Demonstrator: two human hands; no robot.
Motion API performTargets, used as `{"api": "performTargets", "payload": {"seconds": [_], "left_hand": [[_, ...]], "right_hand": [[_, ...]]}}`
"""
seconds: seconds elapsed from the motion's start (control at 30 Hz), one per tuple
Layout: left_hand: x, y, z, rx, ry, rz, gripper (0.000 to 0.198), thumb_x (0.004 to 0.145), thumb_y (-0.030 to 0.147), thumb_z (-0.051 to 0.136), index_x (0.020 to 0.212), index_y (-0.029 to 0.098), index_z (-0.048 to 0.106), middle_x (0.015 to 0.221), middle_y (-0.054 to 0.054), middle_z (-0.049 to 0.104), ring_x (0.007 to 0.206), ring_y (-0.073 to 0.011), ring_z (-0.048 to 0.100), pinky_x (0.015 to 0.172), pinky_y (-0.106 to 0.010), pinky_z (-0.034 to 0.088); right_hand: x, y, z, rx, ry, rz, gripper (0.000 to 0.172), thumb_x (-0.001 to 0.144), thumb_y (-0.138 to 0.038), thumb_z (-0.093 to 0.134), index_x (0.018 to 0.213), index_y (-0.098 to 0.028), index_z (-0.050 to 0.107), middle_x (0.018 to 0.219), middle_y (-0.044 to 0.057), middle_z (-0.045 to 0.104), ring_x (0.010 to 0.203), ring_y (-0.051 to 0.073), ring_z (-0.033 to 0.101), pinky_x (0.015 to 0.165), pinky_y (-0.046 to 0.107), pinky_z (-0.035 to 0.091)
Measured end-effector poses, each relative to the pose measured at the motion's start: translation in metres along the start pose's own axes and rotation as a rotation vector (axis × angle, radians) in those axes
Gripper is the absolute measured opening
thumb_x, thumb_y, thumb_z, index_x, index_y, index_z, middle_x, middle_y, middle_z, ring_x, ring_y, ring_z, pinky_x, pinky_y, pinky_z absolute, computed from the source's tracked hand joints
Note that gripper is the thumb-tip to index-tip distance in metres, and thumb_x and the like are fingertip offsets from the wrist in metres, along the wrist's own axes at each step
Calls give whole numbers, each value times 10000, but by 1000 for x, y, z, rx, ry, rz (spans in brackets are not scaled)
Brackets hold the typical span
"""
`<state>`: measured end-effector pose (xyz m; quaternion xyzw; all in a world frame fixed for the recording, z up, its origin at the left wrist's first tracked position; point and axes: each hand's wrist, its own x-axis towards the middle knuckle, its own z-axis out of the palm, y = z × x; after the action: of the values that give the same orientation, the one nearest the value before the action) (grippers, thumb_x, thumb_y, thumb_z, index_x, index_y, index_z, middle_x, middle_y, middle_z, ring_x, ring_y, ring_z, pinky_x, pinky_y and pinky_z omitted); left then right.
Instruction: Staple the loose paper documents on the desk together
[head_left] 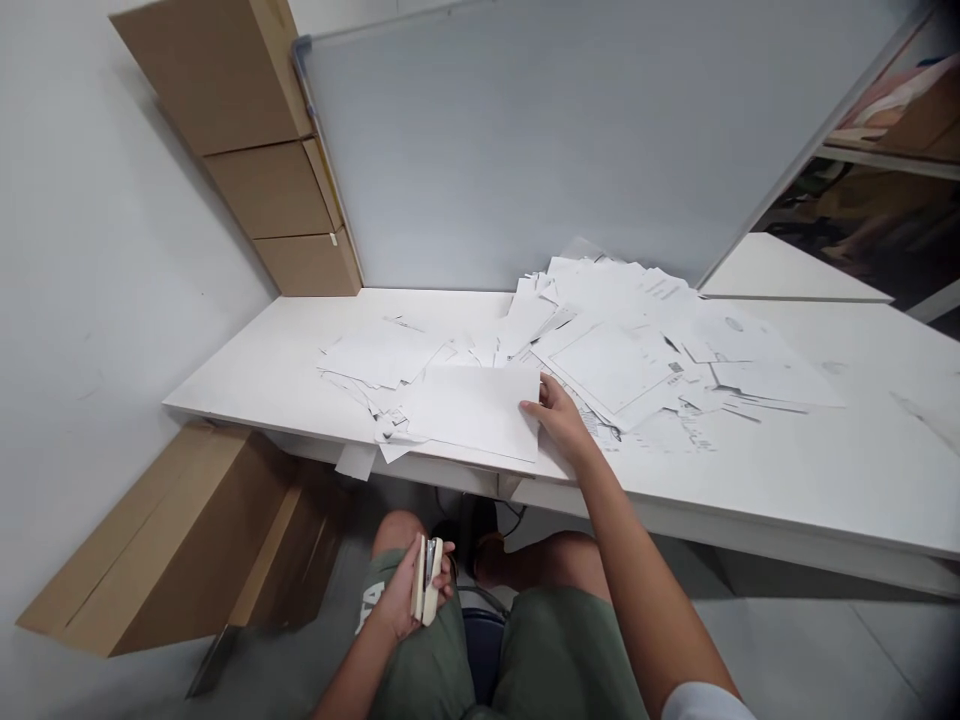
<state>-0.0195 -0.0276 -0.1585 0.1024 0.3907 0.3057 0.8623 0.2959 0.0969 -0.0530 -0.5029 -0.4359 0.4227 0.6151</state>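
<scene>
My left hand (409, 590) is wrapped round a cream stapler (427, 580) and rests above my thigh, below the desk's front edge. On the desk, my right hand (553, 412) pinches the right edge of a white sheet of paper (472, 410), thumb on top and fingers behind. That sheet lies over the right side of a smaller spread of papers (375, 355) and reaches close to the front edge. A large heap of loose printed papers (615, 360) lies just right of and behind my right hand.
A whiteboard (525, 150) leans behind the white desk (787, 460). Stacked cardboard boxes (285, 190) stand at the back left, and another cardboard box (172, 540) is on the floor at the left. Paper scraps (356, 461) overhang the front edge. Shelves (892, 160) stand at the far right.
</scene>
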Motion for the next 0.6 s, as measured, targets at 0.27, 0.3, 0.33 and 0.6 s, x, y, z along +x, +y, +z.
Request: {"api": "performTargets", "payload": {"seconds": [0.27,0.3,0.33,0.6], "left_hand": [[17,-12,107,424,52,544,625,656,655,767,1014,158,643,693,16,587,487,-67,476,446,-198,378],[21,-8,125,437,78,583,619,657,658,760,1004,160,640,700,13,591,499,-69,485,451,-194,385],[25,-4,140,443,114,614,602,658,664,752,966,160,636,703,11,592,506,-69,488,451,-191,386],[26,7,178,405,245,726,579,648,710,717,786,165,581,678,4,599,478,-64,477,441,-193,388]], "right_hand": [[2,-1,-2,76,-27,-5,352,687,-260,692,1033,-251,625,1025,29,694,908,226,646,790,348,509],[2,-2,-2,92,-36,-15,364,684,-261,693,1040,-254,620,1018,26,695,901,225,646,796,353,510],[2,-3,-2,108,-48,-22,377,679,-265,695,1047,-257,614,1007,23,696,897,226,647,801,358,512],[3,-9,0,145,-122,4,364,662,-299,710,1008,-249,607,955,10,698,858,216,642,777,351,511]]}}
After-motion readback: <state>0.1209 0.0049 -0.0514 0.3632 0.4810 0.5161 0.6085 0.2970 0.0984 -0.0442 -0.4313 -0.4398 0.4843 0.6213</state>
